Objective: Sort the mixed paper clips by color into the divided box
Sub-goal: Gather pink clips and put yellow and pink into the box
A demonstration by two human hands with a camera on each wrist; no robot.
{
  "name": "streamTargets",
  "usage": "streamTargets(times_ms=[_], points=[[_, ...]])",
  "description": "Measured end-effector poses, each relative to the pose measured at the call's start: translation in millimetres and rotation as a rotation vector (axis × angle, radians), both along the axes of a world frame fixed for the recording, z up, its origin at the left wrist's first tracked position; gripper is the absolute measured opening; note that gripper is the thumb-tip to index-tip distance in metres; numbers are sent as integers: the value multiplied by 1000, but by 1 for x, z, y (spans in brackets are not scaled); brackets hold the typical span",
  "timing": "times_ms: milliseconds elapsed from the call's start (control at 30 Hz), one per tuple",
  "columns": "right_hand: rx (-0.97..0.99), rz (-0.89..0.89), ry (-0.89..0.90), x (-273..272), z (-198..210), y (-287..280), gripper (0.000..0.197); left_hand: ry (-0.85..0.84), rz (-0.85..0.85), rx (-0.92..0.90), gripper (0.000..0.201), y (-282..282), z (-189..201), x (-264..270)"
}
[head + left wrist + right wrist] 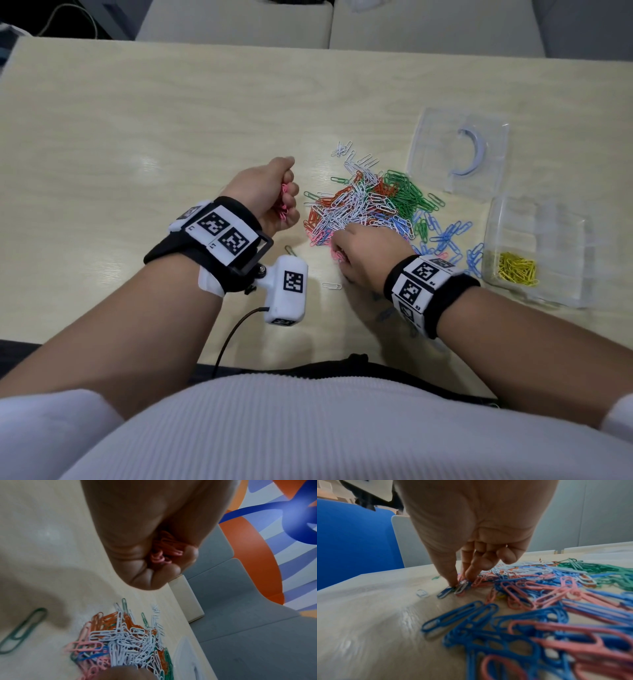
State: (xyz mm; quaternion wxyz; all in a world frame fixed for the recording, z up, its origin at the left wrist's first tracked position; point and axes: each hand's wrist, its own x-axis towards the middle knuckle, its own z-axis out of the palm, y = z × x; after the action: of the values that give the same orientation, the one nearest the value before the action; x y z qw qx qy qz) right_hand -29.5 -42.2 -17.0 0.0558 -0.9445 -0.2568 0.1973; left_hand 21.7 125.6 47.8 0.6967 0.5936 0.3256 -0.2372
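Head view, items by size. Pale wood-grain table [171, 120]: carries everything listed. Clear plastic divided box [537, 250]: at your right, well apart from your left hand; one near compartment holds a cluster of yellow paper clips [517, 269], the other compartments look bare as far as the glare allows. Clear plastic lid [459, 150]: lies flat beyond the box, just beside the pile. Mixed pile of coloured wire paper clips [363, 202]: mid-table, white, orange, green, blue and pink tangled together, with strays around its edges. Your left hand [270, 195]: fist curled round a bundle of pink paper clips [283, 205], held above the table left of the pile. Your right hand [363, 253]: down at the pile's near edge, thumb and fingertips [452, 581] pinched together on clips there; the right wrist view shows a pale and a blue clip caught at the tips [460, 586].

Risks, judged: hooked clips may drag wrong colours along with the pink; your full left fist may spill on the reach across to the box; a sweeping wrist may scatter strays off the near edge.
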Motion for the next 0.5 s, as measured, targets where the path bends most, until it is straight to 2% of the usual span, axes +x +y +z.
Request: streamTargets(times_ms=[100,267,400,500], points=[[-56,31,-4,0,0,-2,24,-7,-52,23,40,-8,1,0],[-54,16,-35,0,-1,-3,18,87,-103,76,40,-12,-18,-9],[72,-130,41,3,5,-12,22,174,-128,120,41,-11,-34,-19],[246,-207,-35,4,15,-13,24,241,-111,94,39,-10,-45,-25]])
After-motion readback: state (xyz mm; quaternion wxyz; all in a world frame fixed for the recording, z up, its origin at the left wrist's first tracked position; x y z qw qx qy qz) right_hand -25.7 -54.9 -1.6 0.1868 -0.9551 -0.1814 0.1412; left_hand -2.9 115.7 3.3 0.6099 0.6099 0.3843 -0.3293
